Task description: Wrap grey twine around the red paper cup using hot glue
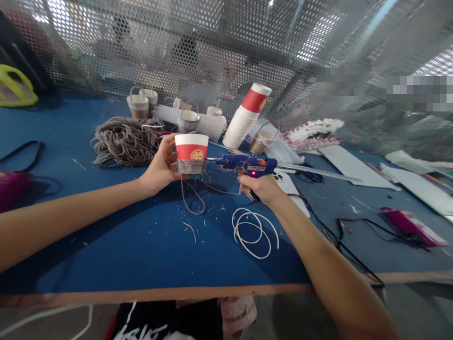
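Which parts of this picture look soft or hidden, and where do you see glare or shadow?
Head view: perforated screen soft, with bright streaks; pixelated blocks hide patches at upper right. Head view: held paper cup clearer; shadow on blue tabletop below left forearm.

The left hand (161, 167) curls partly out of sight behind a red-and-white paper cup (186, 152) and the right hand (262, 187) covers most of the handle of a blue glue gun (244, 163), while a purple object (13, 189) (cropped by the left edge) shows only in part and the view beyond a perforated metal screen (219, 45) dissolves into blur.
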Tool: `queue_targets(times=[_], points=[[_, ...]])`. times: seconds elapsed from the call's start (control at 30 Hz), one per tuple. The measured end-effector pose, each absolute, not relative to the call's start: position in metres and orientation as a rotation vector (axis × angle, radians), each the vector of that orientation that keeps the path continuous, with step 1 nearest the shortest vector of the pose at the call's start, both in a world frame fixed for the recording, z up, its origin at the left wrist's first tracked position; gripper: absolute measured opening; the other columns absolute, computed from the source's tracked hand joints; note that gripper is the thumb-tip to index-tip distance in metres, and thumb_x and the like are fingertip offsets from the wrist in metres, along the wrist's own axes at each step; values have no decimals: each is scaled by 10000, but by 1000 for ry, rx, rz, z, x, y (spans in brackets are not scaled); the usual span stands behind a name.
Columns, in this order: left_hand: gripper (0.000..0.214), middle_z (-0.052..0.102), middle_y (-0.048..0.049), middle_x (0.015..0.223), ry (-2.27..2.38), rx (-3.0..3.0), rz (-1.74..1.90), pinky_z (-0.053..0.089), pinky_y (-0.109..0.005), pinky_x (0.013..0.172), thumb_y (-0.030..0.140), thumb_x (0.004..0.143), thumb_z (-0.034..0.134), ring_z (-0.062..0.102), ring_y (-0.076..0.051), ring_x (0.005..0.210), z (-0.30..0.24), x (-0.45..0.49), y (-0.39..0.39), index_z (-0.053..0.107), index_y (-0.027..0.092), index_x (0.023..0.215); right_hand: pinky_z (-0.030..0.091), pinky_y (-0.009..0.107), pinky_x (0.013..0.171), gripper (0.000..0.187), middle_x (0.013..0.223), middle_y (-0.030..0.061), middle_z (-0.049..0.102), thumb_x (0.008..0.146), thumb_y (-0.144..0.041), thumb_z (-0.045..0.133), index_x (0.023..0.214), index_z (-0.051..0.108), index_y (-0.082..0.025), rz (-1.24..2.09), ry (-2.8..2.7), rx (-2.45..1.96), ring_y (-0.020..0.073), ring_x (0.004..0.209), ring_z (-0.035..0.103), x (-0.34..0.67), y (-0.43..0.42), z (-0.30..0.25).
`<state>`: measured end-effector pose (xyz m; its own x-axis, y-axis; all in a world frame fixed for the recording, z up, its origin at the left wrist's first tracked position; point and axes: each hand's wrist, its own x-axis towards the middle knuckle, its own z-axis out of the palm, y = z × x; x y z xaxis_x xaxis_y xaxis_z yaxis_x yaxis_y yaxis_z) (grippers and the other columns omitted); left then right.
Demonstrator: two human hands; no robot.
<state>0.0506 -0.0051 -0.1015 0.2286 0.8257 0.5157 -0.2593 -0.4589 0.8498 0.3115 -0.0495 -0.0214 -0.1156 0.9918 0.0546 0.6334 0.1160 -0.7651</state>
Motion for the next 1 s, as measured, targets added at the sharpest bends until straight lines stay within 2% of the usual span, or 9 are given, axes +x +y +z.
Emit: queue_targets(times=[0.1, 0.2, 0.27, 0.33, 0.47, 0.6, 0.7, 0.83, 1.0], points=[[894, 513, -28, 1392, 558, 1566, 1438, 580, -304, 802, 182, 527, 921, 616, -234, 1132, -102, 52, -6, 423, 374, 1245, 434, 317, 530, 202, 476, -16, 512, 694, -257, 576, 525, 467, -240, 511, -1929, -1685, 157, 475, 524, 311, -46, -22], [880, 486, -31, 1387, 605, 1640, 1485, 556, -331, 853, 169, 543, 888, 570, -244, 1180, -103, 52, -8, 431, 371, 1267, 478, 376, 671, 108, 758, 51, 625, 709, -277, 641, 701, 546, -225, 168, -2124, -1765, 237, 724, 630, 312, -39, -26], [886, 458, -48, 1399, 663, 1690, 1516, 532, -383, 924, 187, 562, 866, 532, -267, 1225, -103, 51, -9, 425, 363, 1310, 502, 417, 735, 213, 962, 104, 633, 727, -328, 674, 874, 583, -204, 23, -2245, -1816, 283, 853, 650, 317, -33, -29], [899, 428, -61, 1411, 724, 1737, 1537, 481, -453, 1024, 205, 572, 847, 487, -291, 1268, -102, 50, -11, 420, 354, 1350, 530, 449, 799, 371, 1103, 140, 599, 712, -336, 700, 1025, 573, -182, 67, -2324, -1801, 301, 935, 649, 326, -29, -29], [962, 401, -55, 1369, 778, 1808, 1551, 338, -551, 1164, 222, 535, 836, 400, -326, 1300, -99, 49, -15, 436, 349, 1400, 548, 504, 905, 553, 1163, 124, 581, 659, -354, 748, 1148, 539, -205, 207, -2458, -1525, 323, 1061, 613, 342, -29, -20], [1005, 415, -31, 1264, 726, 1827, 1449, 153, -622, 1235, 191, 519, 762, 389, -333, 1252, -96, 47, -16, 443, 376, 1454, 496, 525, 1012, 421, 1251, 117, 602, 825, -315, 637, 1218, 502, -250, 13, -2227, -1139, 313, 1199, 582, 323, -52, -13], [1005, 437, -30, 1211, 658, 1861, 1377, 74, -647, 1238, 195, 526, 729, 387, -336, 1213, -96, 44, -15, 455, 399, 1471, 421, 573, 1112, 500, 1429, 115, 557, 836, -264, 640, 1287, 426, -285, -42, -2216, -915, 322, 1339, 527, 294, -73, -20], [1015, 453, -33, 1187, 558, 1873, 1240, 93, -649, 1239, 191, 531, 707, 390, -335, 1218, -94, 39, -13, 450, 383, 1494, 363, 622, 1171, 576, 1502, 137, 532, 827, -274, 649, 1316, 345, -284, 27, -2407, -717, 326, 1461, 417, 274, -85, -35], [991, 443, -35, 1241, 506, 1839, 1191, 176, -614, 1241, 161, 513, 665, 405, -327, 1244, -90, 38, -13, 493, 342, 1472, 303, 662, 1205, 504, 1465, 147, 583, 859, -261, 612, 1294, 357, -259, 106, -2424, -680, 309, 1528, 336, 276, -82, -39]])
